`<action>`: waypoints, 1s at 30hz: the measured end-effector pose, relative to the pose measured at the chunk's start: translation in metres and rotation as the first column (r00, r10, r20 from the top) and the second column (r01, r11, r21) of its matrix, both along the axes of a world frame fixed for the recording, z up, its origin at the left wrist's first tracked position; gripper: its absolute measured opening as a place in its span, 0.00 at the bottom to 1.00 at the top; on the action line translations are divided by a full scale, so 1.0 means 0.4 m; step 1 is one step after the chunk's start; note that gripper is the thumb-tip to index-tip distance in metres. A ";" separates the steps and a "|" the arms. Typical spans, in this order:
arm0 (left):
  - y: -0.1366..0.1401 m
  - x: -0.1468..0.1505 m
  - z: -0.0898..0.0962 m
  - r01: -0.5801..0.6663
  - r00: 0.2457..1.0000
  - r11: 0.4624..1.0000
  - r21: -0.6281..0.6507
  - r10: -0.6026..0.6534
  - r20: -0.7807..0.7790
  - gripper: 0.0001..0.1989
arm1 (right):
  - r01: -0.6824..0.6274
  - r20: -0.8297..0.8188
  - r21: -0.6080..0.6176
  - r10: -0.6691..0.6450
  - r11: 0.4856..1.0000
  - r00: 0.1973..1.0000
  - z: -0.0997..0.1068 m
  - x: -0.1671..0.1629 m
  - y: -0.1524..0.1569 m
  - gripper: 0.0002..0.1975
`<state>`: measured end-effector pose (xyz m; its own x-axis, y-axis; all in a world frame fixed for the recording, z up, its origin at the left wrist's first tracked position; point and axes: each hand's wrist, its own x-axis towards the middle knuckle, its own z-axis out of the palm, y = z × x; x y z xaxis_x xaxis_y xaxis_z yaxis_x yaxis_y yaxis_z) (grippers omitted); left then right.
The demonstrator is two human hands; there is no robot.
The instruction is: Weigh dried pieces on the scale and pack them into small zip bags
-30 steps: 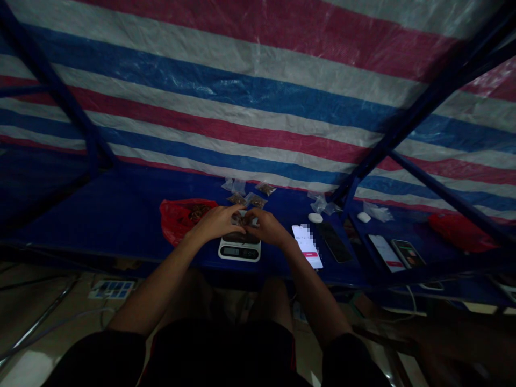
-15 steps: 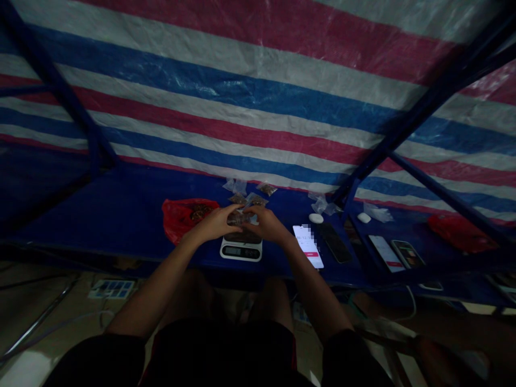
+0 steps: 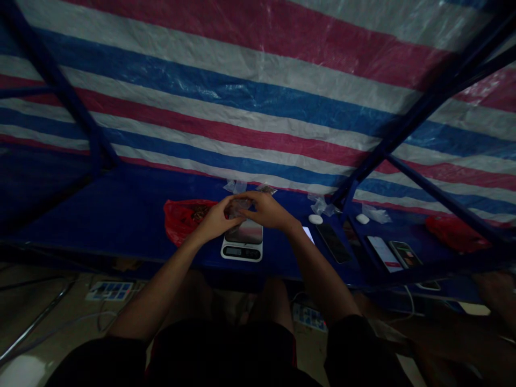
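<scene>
over scale [image 3: 242,251], clear bag [image 3: 242,205] held btwn l hand [image 3: 216,219] & r hand [image 3: 269,210]

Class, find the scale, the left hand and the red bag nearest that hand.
Scale [image 3: 244,236]: head view, on its flat top.
Left hand [image 3: 215,219]: head view, on its back.
Red bag [image 3: 177,221]: head view, on its side.

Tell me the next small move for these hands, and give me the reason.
Probably lower the clear plastic bag onto the metal plate and let go. The left hand and right hand appear to hold it between them near the far side of the scale, and the plate's near part lies uncovered before them.
</scene>
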<state>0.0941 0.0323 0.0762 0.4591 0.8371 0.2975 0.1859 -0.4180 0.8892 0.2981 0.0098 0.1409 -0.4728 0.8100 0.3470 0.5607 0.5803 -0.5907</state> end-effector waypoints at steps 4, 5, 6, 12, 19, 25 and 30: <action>0.000 -0.010 0.001 -0.022 0.999 1.000 0.018 0.021 0.024 0.34 | -0.038 -0.021 0.016 0.038 0.999 0.999 0.021 -0.002 -0.005 0.26; 0.001 -0.012 -0.001 -0.024 0.999 0.999 0.022 0.023 0.033 0.34 | -0.030 -0.022 0.018 0.030 0.999 0.999 0.023 -0.001 -0.006 0.26; 0.002 -0.013 -0.004 -0.021 0.999 0.999 0.024 0.020 0.036 0.34 | -0.025 -0.018 0.017 0.026 1.000 1.000 0.023 0.001 -0.006 0.26; 0.006 -0.017 -0.031 -0.006 1.000 0.997 0.073 0.005 0.011 0.32 | -0.075 -0.013 -0.042 0.074 0.996 0.997 -0.006 0.043 0.004 0.31; 0.027 -0.054 -0.025 -0.078 0.996 0.985 0.151 0.084 -0.038 0.12 | 0.180 -0.193 -0.012 -0.179 0.984 0.965 -0.179 0.102 -0.021 0.30; 0.051 -0.070 -0.011 -0.149 0.979 0.964 0.221 0.176 -0.106 0.14 | 0.304 -0.149 0.074 -0.291 0.950 0.945 -0.304 0.068 -0.070 0.22; 0.079 -0.066 -0.006 -0.252 0.956 0.955 0.155 0.271 -0.113 0.14 | 0.370 -0.147 0.083 -0.356 0.925 0.923 -0.324 0.051 -0.093 0.25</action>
